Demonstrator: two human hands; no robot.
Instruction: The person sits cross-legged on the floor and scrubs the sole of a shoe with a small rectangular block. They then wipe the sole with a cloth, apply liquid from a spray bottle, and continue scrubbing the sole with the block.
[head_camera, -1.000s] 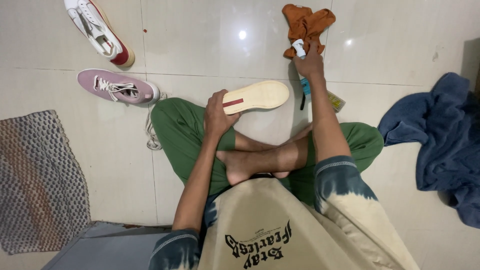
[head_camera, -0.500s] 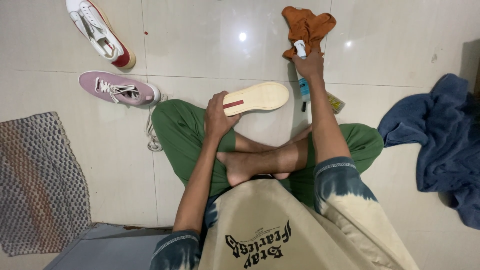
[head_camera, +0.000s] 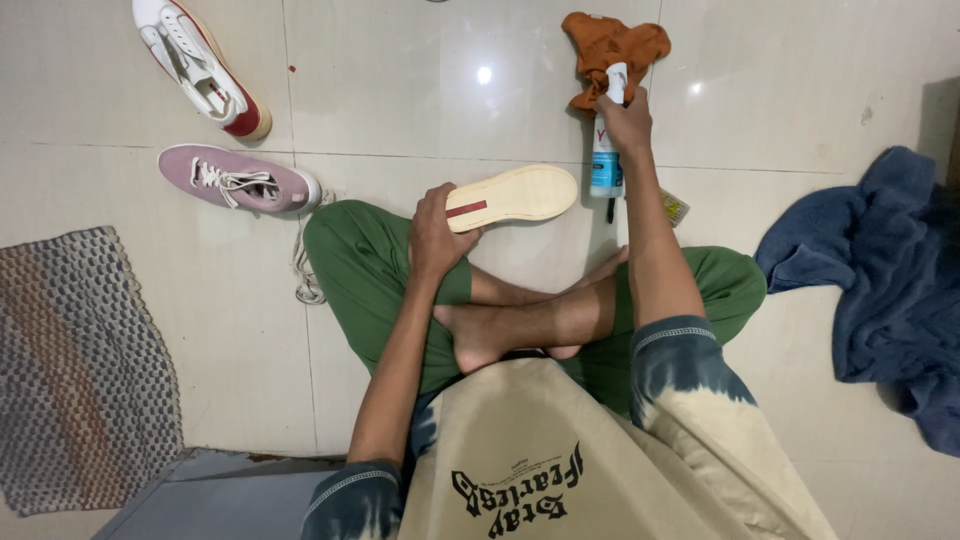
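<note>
On the green-trousered knee, a pale cream shoe lies sole-up, gripped by the left hand.
Right hand is wrapped around a white-and-blue spray bottle, beside a crumpled orange cloth.

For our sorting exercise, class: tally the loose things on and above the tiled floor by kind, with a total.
Shoes: 3 – white-and-red sneaker, pink lace-up sneaker, cream-soled shoe held sole-up in the left hand.
Cloths: 2 – orange rag, blue towel.
Bottles: 1 – white spray bottle in the right hand.
Mats: 1 – grey woven mat.
Total: 7
</note>
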